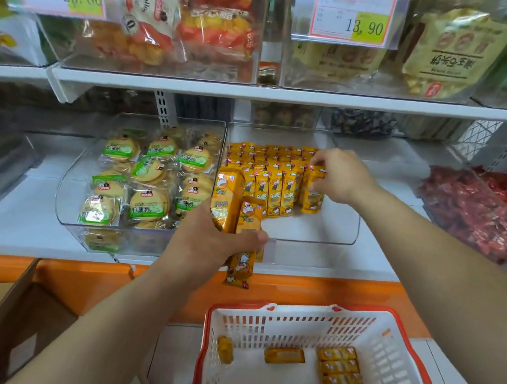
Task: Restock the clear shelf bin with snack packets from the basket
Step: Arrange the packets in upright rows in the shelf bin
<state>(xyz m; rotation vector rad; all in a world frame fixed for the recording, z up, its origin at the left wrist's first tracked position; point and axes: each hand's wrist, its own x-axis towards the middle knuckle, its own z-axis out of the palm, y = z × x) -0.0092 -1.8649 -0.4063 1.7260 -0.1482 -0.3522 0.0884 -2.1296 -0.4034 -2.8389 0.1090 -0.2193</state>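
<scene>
1. Clear plastic shelf bin point(330, 233): on the lower white shelf point(374, 264), mid-view, just above the basket. Packed at back and left with upright rows of orange-yellow foil snack packets point(266, 177); bare floor at front and right.
2. Right hand point(343, 177): inside the bin, at the right end of the rows. Fingers point(321, 159) pinching one upright end packet point(312, 196), touching its neighbour.
3. Left hand point(208, 240): at the front-left corner of the bin, over the front wall. Fingers clenched round a bundle of packets point(231, 205); count not discernible, one hanging below the hand.
4. White plastic basket with a red rim point(402, 347): below the shelf edge. Inside, a stack of the same packets along the right side, more along the near edge, two loose near the back.
5. Neighbouring clear bin of green-labelled round biscuits point(148, 179): touching the left wall. Bin of red sweets point(473, 212): well apart, to the right.
6. Step in hand, by judgement: mid-restock, seating one packet at the end of a row while keeping a supply ready in the other hand.
7. Next move, by judgement: release the end packet only once propped upright, then take one from the bundle and extend the row into the bare front-right area. Keep the label facing forward. Guard against the hanging packet slipping out.
</scene>
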